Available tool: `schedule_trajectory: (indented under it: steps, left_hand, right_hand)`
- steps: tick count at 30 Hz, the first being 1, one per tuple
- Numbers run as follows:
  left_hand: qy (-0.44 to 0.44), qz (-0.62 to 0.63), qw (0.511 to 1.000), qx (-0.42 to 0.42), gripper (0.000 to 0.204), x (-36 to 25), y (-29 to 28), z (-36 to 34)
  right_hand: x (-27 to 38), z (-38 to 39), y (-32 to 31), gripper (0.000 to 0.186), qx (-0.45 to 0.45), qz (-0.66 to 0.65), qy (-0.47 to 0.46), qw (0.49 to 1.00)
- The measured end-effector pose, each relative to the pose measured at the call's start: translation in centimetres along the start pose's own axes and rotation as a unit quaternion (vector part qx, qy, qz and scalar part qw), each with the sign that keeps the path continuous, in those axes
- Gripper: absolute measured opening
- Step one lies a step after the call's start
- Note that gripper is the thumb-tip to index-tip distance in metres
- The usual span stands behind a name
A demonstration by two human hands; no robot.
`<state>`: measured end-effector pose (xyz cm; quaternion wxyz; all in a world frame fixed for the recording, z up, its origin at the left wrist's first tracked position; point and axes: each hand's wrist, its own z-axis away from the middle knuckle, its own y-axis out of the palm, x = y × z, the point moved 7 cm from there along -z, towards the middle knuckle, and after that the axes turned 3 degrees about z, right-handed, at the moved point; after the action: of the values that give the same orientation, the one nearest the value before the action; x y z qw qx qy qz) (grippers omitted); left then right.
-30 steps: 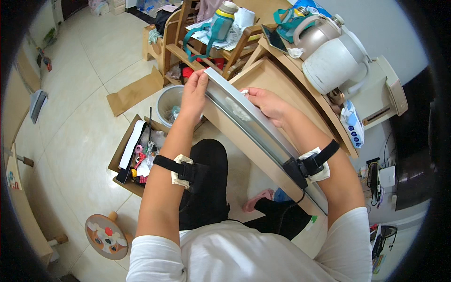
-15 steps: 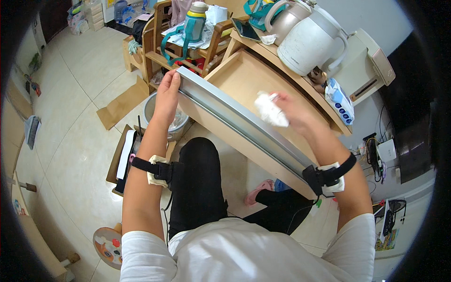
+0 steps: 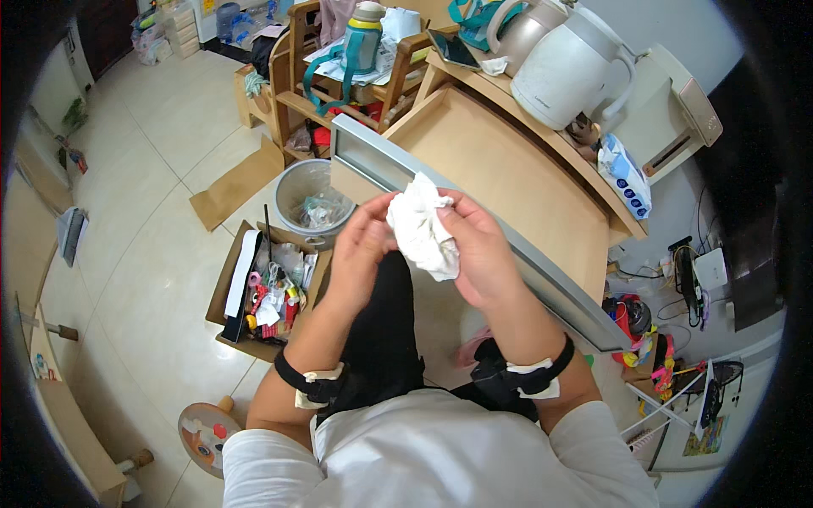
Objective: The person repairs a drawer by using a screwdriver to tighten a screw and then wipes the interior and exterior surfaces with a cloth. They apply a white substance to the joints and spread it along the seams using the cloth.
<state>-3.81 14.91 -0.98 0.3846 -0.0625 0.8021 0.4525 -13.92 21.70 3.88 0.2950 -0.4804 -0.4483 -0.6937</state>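
Note:
A crumpled white wipe [image 3: 419,227] is held up between my two hands, in front of the pulled-out drawer. My right hand [image 3: 481,250] grips its right side, thumb laid over the folds. On the other side, my left hand [image 3: 362,252] pinches the wipe's left edge with bent fingers. Beyond them is the drawer [image 3: 508,169], its bare wooden bottom showing and its silver-framed front [image 3: 550,284] slanting from upper left to lower right. Neither hand touches the drawer.
A white kettle [image 3: 563,72], a phone [image 3: 454,48] and a wipes pack [image 3: 625,178] stand on the desk. Below left are a waste bin [image 3: 292,190] and a cardboard box [image 3: 222,284] of odds and ends. A wooden chair [image 3: 296,93] stands beyond.
My left hand has let go of the drawer front's left end and joined the wipe. My right hand has brought the wipe left and nearer to me. The drawer front sits lower and farther right.

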Motion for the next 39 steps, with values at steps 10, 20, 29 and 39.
schedule_trajectory:
  steps: [10,20,29,39]
  left_hand:
    - [-0.091,-0.014,0.990,-0.105,0.026,1.6,-4.7,1.8]
    - [0.294,-0.494,0.759,-0.306,0.016,-4.3,-9.7,-4.7]
    - [0.317,-0.409,0.797,-0.311,0.015,-1.3,-7.9,-5.8]
    - [0.271,-0.352,0.850,-0.284,0.014,1.7,-4.7,-3.4]
  right_hand:
    - [2.8,2.1,1.4,0.020,0.023,0.463,-0.289,0.838]
    - [5.2,0.0,-1.2,0.029,-0.066,0.660,-0.315,0.679]
    - [5.0,-0.1,-0.8,0.027,-0.070,0.656,-0.358,0.661]
    - [4.7,-0.3,-1.1,0.026,-0.083,0.643,-0.308,0.696]
